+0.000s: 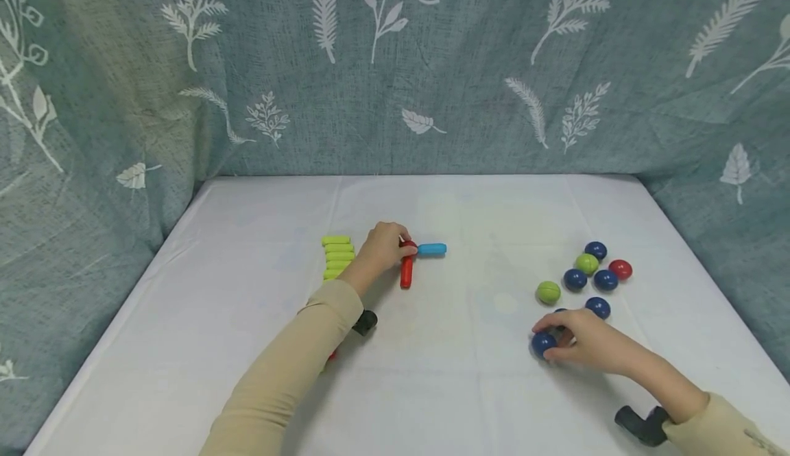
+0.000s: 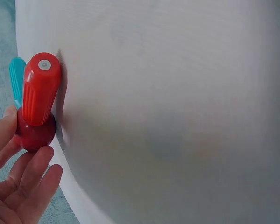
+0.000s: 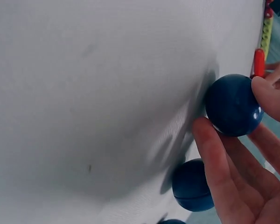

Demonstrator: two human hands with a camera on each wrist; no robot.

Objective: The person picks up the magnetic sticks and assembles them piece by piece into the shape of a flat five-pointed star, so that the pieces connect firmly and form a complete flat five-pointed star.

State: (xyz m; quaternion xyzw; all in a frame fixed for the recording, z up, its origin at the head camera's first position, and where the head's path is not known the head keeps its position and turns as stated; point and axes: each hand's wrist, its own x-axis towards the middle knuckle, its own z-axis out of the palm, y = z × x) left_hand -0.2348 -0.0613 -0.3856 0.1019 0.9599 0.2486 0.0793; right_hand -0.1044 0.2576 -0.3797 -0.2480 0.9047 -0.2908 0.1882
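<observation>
My left hand point(image 1: 384, 243) grips a red ball point(image 2: 35, 137) at the middle of the table, thumb on one side and fingers on the other. From that ball a red rod point(image 1: 405, 273) points toward me and a light-blue rod point(image 1: 432, 249) points right. On the right, my right hand point(image 1: 586, 336) pinches a dark blue ball point(image 3: 233, 105) between thumb and fingers, low over the white cloth. Another dark blue ball point(image 3: 192, 184) sits beside those fingers, mostly hidden by the hand in the head view.
Lime-green rods point(image 1: 337, 257) lie in a row left of my left hand, partly behind the sleeve. Beyond my right hand are loose balls: green point(image 1: 548, 292), red point(image 1: 620, 269) and several dark blue point(image 1: 575, 279). A leaf-patterned curtain point(image 1: 457, 99) borders the white table point(image 1: 494, 216).
</observation>
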